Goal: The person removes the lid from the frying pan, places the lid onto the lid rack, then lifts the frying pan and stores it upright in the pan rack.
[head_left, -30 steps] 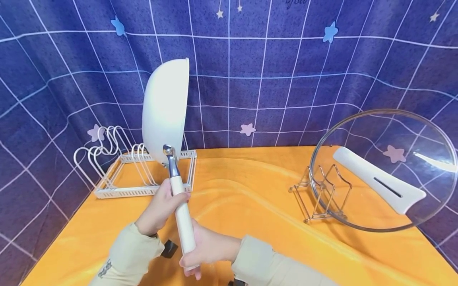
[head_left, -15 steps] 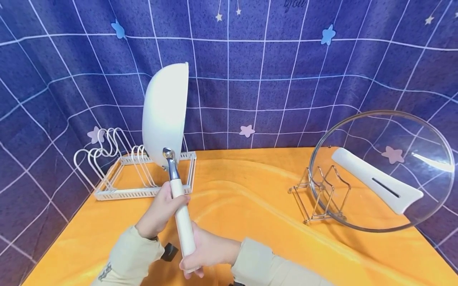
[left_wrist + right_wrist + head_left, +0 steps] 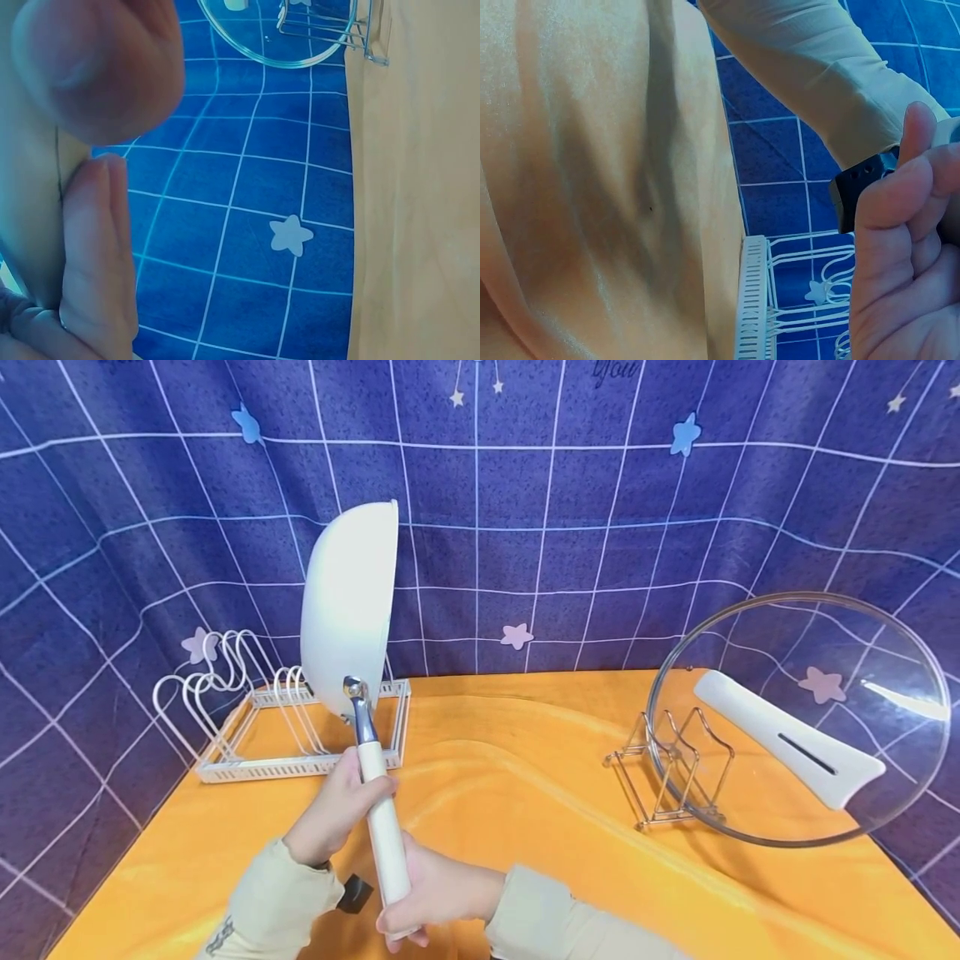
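A deep white pan (image 3: pixel 347 602) is held up on its side in the head view, its rim facing right and its bowl above the white rack. Its white handle (image 3: pixel 386 835) slants down toward the person. My left hand (image 3: pixel 337 806) grips the upper handle, just below the metal neck (image 3: pixel 362 714). Lower down, my right hand (image 3: pixel 435 885) grips the handle's end. In the left wrist view, the left hand's fingers (image 3: pixel 97 247) curl round the pale handle. The right wrist view shows the right hand (image 3: pixel 900 262) with curled fingers; most of the handle is hidden there.
A white wire rack (image 3: pixel 262 768) stands at the left of the orange-covered table (image 3: pixel 517 760). At the right, a large glass lid (image 3: pixel 795 842) with a white handle leans in a small metal rack (image 3: pixel 667 814). A blue star-patterned curtain (image 3: pixel 480 552) hangs behind.
The pan sits slightly lower in the head view than before, with a small shift of the whole view. Both hands keep their grip on the handle.
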Motion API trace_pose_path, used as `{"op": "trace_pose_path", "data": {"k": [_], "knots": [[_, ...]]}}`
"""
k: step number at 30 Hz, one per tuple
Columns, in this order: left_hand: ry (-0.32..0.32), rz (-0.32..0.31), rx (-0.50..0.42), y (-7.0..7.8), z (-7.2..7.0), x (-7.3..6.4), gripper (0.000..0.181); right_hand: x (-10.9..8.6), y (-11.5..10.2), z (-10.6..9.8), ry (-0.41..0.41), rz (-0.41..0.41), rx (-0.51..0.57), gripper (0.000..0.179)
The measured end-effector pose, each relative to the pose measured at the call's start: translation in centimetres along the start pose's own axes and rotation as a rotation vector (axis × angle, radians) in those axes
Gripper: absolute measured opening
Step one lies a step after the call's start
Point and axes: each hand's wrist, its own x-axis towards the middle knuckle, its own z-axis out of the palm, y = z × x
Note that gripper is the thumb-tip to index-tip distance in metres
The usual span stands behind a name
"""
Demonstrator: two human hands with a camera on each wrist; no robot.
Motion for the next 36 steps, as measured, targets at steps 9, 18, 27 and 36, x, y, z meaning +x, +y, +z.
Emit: {"op": "trace_pose_path", "data": {"k": [9, 18, 27, 36], "knots": [[-0.011, -0.009, 0.001, -0.3, 0.1, 0.0, 0.028, -0.1, 0.3, 0.1, 0.007, 0.020, 0.022, 0.054], [-0.031, 0.010, 0.004, -0.6, 0.3, 0.0, 0.033, -0.3, 0.7, 0.1, 0.010, 0.025, 0.044, 0.050], [-0.033, -0.019, 0.045, -1.1, 0.2, 0.0, 0.035, -0.3, 1.0, 0.2, -0.010, 0.003, 0.025, 0.051], [-0.037, -0.029, 0.071, -1.5, 0.0, 0.0, 0.040, -0.1, 1.7, 0.3, 0.009, -0.008, 0.027, 0.051]]}}
